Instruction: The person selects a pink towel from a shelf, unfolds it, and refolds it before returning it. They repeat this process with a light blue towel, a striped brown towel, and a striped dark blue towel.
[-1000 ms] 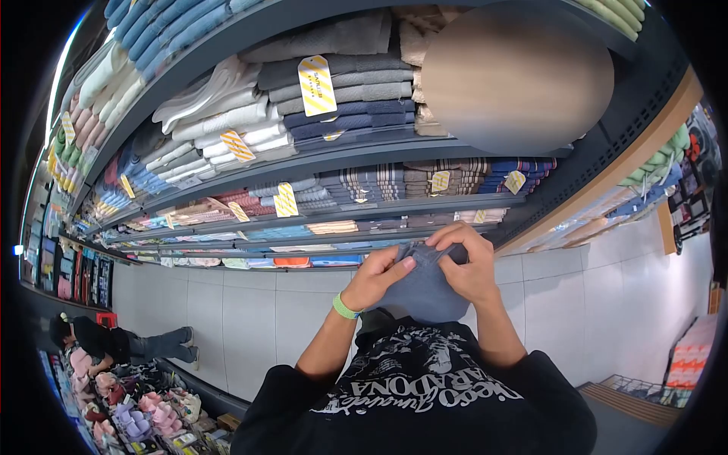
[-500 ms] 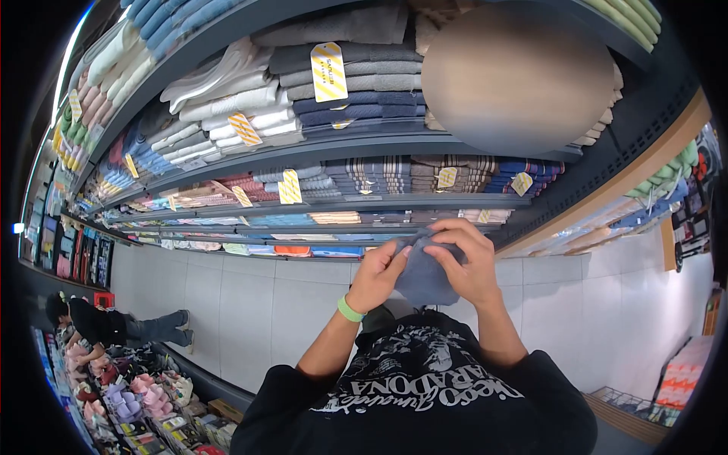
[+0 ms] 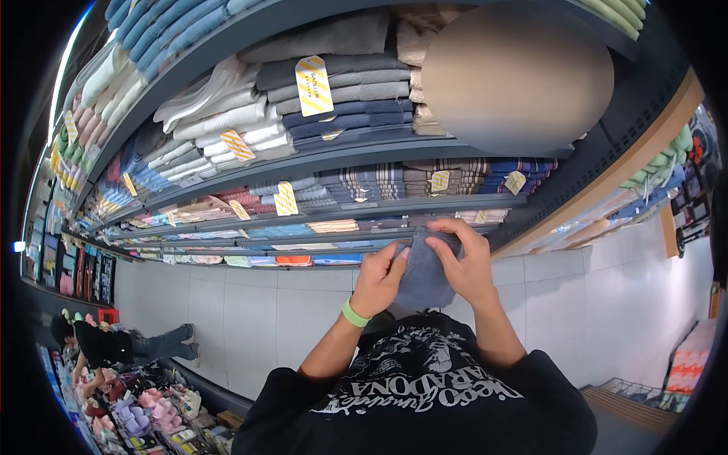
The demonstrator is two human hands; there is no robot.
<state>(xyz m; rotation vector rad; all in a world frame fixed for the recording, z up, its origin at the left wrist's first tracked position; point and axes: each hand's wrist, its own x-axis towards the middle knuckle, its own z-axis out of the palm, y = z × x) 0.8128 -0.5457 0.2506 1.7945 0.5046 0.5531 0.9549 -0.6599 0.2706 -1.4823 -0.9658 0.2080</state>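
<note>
Both hands hold a small grey-blue towel point(image 3: 426, 279) in front of my chest. My left hand point(image 3: 378, 279), with a light green band at the wrist, pinches its upper left edge between thumb and fingers. On the other side, my right hand point(image 3: 469, 264) grips the upper right edge, thumb toward the middle. The cloth hangs down between the hands, with its top edge gathered at the fingertips. Just beyond the hands stands a shelf point(image 3: 364, 205) with folded towels point(image 3: 356, 72) in stacks.
Striped yellow-white tags point(image 3: 313, 85) hang from the stacks. A blurred oval covers part of the upper shelf. At lower left, a person point(image 3: 114, 345) in dark clothes leans over a display of slippers point(image 3: 136, 417). Tiled floor point(image 3: 250, 318) lies below the shelves.
The towel is spread somewhat wider and flatter between my hands, its top edge straighter. The view has shifted slightly, and the person at the left has moved their arms.
</note>
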